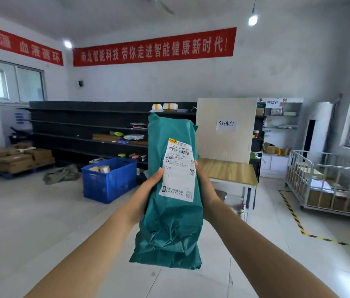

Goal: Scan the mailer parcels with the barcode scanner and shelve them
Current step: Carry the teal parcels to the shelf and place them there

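head: crinkled oblong teal mailer (169, 222)

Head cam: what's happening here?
A person holds a teal mailer parcel upright with both hands: the left hand grips its left edge, thumb by the white shipping label, and the right hand grips the right edge. The label faces the camera. The dark shelving stands across the room, so the parcel is not yet shelved. Whether it has been scanned cannot be told.

left hand (146, 190) fingers: behind the green mailer (169, 229), only the thumb shows
right hand (205, 186) fingers: behind the green mailer too
label (179, 171) small print: too small to read
left banner (19, 47): cut off by the frame edge
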Demonstrator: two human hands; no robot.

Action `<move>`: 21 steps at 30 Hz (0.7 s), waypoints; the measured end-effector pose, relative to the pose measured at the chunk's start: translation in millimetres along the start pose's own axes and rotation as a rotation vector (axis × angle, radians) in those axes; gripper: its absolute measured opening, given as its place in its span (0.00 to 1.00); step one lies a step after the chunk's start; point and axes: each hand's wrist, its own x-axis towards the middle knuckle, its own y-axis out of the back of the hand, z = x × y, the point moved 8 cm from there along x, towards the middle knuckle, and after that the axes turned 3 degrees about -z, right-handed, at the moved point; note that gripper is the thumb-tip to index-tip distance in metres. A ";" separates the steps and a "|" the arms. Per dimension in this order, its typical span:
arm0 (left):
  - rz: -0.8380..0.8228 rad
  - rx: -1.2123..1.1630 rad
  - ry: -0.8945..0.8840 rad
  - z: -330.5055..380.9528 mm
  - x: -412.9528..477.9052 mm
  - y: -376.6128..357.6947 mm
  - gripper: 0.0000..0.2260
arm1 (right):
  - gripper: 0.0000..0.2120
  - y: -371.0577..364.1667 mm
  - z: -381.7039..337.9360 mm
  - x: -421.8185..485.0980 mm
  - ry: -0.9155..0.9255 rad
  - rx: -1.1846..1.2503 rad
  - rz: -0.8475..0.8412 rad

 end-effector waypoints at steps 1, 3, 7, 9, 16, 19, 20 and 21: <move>0.020 -0.002 0.002 6.6 20.7 12.7 0.16 | 0.29 4.0 -4.9 26.2 0.002 -0.006 0.000; 0.049 0.001 -0.007 19.9 58.9 39.6 0.18 | 0.28 9.1 -12.6 76.7 -0.001 -0.021 -0.015; 0.112 0.009 -0.047 32.4 127.7 98.3 0.16 | 0.30 19.8 -5.5 173.0 -0.024 -0.005 -0.043; 0.145 0.020 -0.072 30.5 159.1 132.2 0.16 | 0.29 24.7 8.3 221.4 -0.048 -0.007 -0.049; 0.341 0.135 -0.142 48.6 242.2 283.9 0.23 | 0.25 -9.4 61.1 398.0 -0.167 0.060 -0.256; 0.511 0.169 -0.138 77.4 251.5 355.1 0.24 | 0.23 -60.2 81.5 474.3 -0.231 0.105 -0.373; 0.573 0.179 -0.132 87.9 248.8 378.5 0.25 | 0.23 -82.8 89.6 494.2 -0.258 0.124 -0.430; 0.631 0.197 -0.134 98.8 243.7 400.7 0.25 | 0.23 -105.6 97.7 511.6 -0.284 0.143 -0.484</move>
